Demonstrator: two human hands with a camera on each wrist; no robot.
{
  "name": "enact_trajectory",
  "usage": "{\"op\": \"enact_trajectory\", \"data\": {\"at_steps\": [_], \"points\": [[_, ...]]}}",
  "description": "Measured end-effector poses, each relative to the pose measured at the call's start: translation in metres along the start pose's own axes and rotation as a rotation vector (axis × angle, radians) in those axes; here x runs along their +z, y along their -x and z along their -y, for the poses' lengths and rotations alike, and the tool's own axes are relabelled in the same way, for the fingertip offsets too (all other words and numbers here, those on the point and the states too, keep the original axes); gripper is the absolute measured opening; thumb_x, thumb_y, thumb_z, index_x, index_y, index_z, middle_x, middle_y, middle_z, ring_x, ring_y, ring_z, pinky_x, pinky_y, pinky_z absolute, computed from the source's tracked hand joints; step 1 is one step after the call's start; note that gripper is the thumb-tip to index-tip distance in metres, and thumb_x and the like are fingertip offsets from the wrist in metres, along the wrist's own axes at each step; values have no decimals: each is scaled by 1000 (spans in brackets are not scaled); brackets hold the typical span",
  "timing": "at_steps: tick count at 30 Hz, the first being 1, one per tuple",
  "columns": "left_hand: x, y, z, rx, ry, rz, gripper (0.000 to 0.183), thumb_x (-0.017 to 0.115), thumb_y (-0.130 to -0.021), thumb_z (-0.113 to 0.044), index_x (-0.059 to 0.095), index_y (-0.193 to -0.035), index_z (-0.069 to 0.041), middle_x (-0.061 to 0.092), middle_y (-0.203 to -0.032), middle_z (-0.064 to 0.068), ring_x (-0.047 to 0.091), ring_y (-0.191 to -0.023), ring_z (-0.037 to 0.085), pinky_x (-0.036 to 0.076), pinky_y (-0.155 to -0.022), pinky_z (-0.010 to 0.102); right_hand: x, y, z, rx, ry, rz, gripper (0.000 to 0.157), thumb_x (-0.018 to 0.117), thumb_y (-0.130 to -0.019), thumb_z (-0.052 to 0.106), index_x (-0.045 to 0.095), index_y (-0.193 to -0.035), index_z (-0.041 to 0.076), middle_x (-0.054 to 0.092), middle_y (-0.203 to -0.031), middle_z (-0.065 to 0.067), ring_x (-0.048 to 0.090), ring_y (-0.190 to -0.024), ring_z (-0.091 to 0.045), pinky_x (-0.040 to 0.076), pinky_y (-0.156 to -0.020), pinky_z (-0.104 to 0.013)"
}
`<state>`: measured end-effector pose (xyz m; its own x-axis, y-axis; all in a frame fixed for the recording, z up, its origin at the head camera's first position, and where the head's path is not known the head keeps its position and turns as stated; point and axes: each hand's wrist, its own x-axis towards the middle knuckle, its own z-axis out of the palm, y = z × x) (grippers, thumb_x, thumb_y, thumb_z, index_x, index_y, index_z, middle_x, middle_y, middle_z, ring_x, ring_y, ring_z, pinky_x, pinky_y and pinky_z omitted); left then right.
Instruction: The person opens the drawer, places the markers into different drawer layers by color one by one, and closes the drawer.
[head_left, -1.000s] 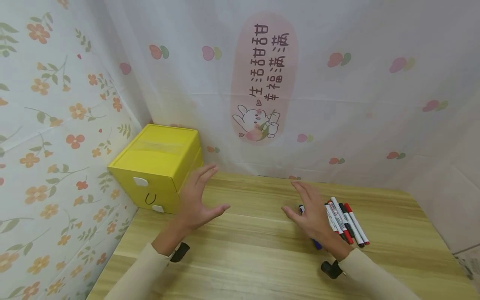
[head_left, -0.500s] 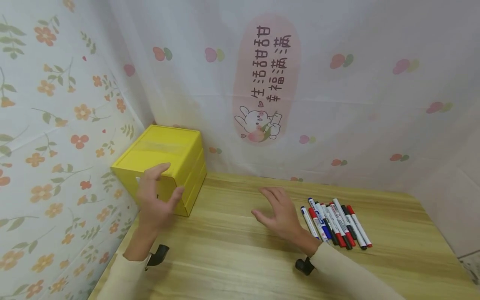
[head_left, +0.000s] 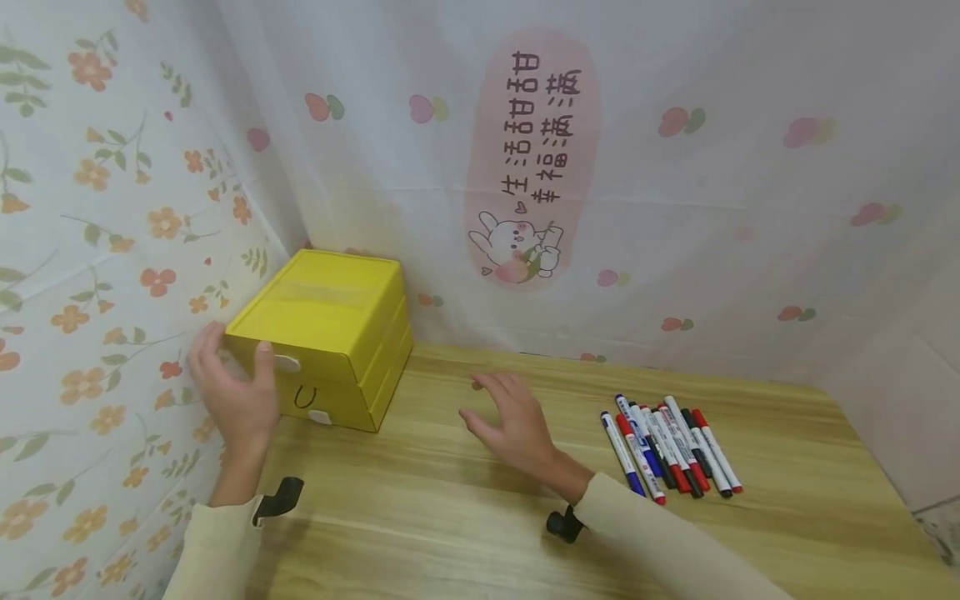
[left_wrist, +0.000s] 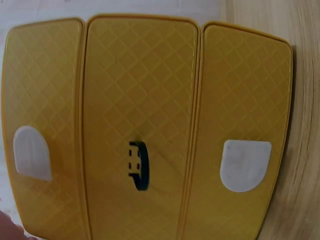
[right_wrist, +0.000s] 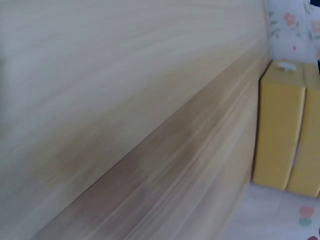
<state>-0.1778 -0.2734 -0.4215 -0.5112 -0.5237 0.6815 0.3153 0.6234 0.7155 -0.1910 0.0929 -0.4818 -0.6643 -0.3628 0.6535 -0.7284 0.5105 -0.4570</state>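
Observation:
A yellow drawer box (head_left: 322,292) stands on the table at the back left. In the left wrist view its front shows three drawers, two with white tabs (left_wrist: 245,165) and the middle one with a dark curved handle (left_wrist: 142,166). My left hand (head_left: 238,400) is at the box's front left corner, fingers beside the left side and thumb in front of the top drawer. Whether it touches the box I cannot tell. My right hand (head_left: 513,425) hovers over the middle of the table, fingers apart and holding nothing.
Several markers (head_left: 678,450) with blue, red and black caps lie in a group on the right of the wooden table (head_left: 450,517). Floral cloth (head_left: 112,250) hangs close along the left, and a printed curtain (head_left: 645,208) hangs behind the table.
My left hand has moved left, across the front of the drawer box to its left corner. The right hand has moved left too, away from the markers. The box has stayed put.

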Motion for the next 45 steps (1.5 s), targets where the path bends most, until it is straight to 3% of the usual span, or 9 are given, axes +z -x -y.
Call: {"op": "enact_trajectory", "data": {"at_steps": [5,11,16,21,27,35,45], "points": [[0,-1,4,-149,-15,3,60,66,-102,-21,53,-154,6,53,-146,24,49,-131,26,39,-112,31,15,-13,14,49,-24,63,44,81,-101,27,71,-138,6,74,-117,-5,66,-118,-27,57,-98,-49],[0,-5,3,-260,-22,40,64,62,-107,-29,47,-158,6,53,-152,27,51,-140,37,39,-121,39,28,-32,32,143,-66,122,36,77,-105,27,73,-134,6,74,-115,-2,65,-118,-25,56,-99,-47],[0,-10,2,-345,23,61,66,61,-108,-33,44,-161,1,54,-155,21,52,-139,32,41,-119,31,41,-47,46,200,-86,202,37,74,-107,27,73,-138,7,75,-113,-2,67,-117,-25,56,-99,-46],[-1,-13,6,-379,31,56,67,64,-107,-37,45,-161,-1,58,-150,16,56,-133,27,45,-113,27,55,-59,58,172,-78,256,41,76,-106,29,72,-140,6,76,-112,-3,69,-110,-26,57,-93,-38],[-2,-15,10,-403,-12,74,67,65,-107,-41,50,-159,-3,62,-145,14,59,-125,24,47,-106,26,66,-73,70,142,-31,254,41,78,-104,32,76,-134,3,77,-105,-3,69,-99,-21,54,-83,-27],[0,-19,12,-458,-23,146,72,62,-108,-49,44,-164,-8,61,-153,18,60,-123,24,50,-100,28,73,-89,81,169,69,246,36,81,-101,39,82,-121,10,79,-98,1,70,-93,-15,53,-73,-23],[1,-18,14,-469,-22,144,73,63,-107,-49,45,-163,-7,62,-153,19,61,-126,27,49,-100,26,82,-94,88,244,111,283,36,83,-99,47,82,-109,12,80,-100,3,72,-92,-18,49,-60,-21]]}}
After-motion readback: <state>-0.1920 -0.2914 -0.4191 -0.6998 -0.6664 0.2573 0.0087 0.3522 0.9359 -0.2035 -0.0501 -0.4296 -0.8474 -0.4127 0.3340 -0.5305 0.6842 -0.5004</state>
